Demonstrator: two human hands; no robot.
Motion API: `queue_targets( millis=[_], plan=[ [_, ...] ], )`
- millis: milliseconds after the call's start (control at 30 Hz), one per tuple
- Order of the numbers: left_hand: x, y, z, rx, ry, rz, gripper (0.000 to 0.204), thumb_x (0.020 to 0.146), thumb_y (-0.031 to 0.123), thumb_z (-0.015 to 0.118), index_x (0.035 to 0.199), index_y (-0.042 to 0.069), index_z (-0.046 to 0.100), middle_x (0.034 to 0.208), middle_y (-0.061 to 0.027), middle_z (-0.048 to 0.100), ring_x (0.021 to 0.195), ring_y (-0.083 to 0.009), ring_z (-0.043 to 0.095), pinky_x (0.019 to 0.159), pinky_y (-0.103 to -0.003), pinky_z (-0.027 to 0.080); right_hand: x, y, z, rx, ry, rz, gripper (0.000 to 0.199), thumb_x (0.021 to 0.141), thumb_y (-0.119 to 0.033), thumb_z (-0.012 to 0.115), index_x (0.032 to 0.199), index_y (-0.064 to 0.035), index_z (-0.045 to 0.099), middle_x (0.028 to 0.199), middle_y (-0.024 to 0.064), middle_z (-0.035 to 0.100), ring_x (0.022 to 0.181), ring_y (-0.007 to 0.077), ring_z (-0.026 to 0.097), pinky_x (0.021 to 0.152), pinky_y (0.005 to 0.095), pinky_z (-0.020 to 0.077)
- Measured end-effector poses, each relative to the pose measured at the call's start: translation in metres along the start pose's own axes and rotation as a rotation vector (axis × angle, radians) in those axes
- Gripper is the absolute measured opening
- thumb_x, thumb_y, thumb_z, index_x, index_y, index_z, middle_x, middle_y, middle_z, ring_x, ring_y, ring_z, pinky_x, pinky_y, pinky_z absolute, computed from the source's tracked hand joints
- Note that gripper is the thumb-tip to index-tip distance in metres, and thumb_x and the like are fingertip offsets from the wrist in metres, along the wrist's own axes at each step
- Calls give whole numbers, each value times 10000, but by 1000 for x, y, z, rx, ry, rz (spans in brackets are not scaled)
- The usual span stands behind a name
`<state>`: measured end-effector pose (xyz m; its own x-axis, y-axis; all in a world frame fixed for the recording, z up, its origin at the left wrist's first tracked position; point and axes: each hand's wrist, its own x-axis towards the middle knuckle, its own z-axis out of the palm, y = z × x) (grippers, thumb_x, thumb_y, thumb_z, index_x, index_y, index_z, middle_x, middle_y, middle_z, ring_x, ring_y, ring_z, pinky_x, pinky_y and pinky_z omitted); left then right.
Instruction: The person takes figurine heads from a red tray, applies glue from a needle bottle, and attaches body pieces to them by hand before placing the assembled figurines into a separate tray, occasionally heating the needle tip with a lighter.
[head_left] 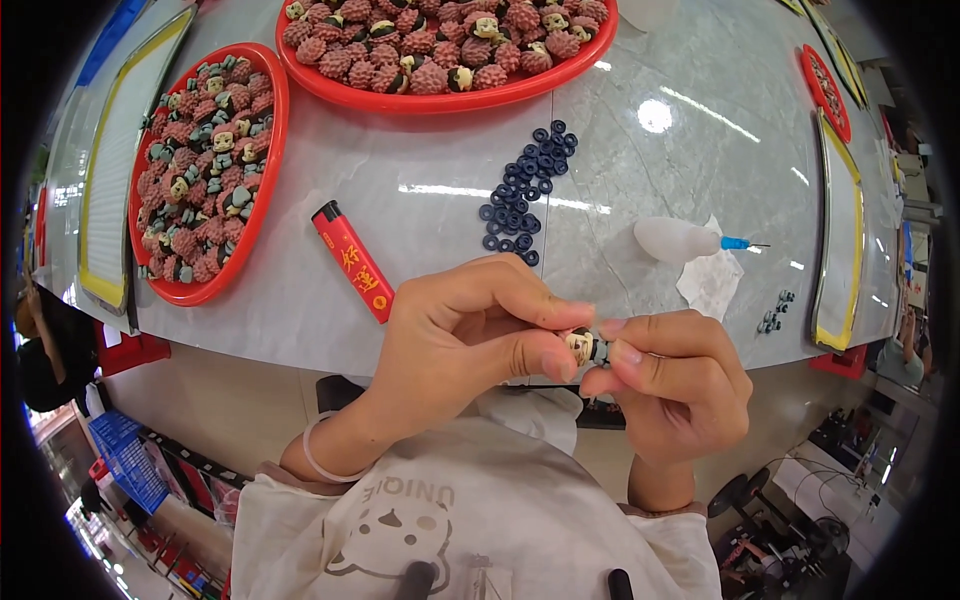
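and here we are at the grey table (600, 130), where the action sits right at the near edge: the small figure (579, 344), pale-faced with a grey-green lower part, is up between both hands. the left hand (450, 325) has thumb and finger pinched on its head end; the right hand (690, 385) is clamped on the grey-green end, fingertips almost meeting those opposite. now the lettering: the slim red case (352, 262), black at its far end, carries big yellow characters down its face and smaller print near its ends. down below, the pale shirt (480, 520) shows a line of grey letters beside an animal-face drawing. beyond the hands, dark blue rings (528, 166) lie scattered, and to their right a white bottle (672, 240) with a blue needle tip rests partly over a crumpled tissue (710, 285). up top, a red tray (440, 102) brims with pink, bumpy figures.
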<state>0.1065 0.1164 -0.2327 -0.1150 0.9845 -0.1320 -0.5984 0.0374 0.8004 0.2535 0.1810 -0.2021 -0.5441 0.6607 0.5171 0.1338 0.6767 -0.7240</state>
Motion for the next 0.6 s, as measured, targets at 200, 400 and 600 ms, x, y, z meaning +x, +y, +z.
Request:
queue_targets(
  millis=[200,400,600],
  plan=[
    [2,-2,2,20,-43,-25,383,687,170,723,949,-48,549,829,-117,578,732,-131,581,621,-215,466,5,4,-14,215,-64,62,246,580,-28,775,763,6,614,765,136,600,571,147,570,474,203,457],
    [0,1,6,-16,-81,-66,462,693,228,720,994,-50,507,843,-117,572,749,-135,576,630,-223,458,5,13,-21,264,-190,169,371,576,-297,784,782,-38,616,700,75,513,612,124,501,510,208,361],
    [2,-1,3,10,-108,-74,542,699,287,716,1038,-53,465,858,-118,566,766,-138,570,639,-231,451,2,19,-21,341,-405,182,541,598,-452,712,901,-9,641,819,89,482,624,127,465,532,212,331]
  ],
)
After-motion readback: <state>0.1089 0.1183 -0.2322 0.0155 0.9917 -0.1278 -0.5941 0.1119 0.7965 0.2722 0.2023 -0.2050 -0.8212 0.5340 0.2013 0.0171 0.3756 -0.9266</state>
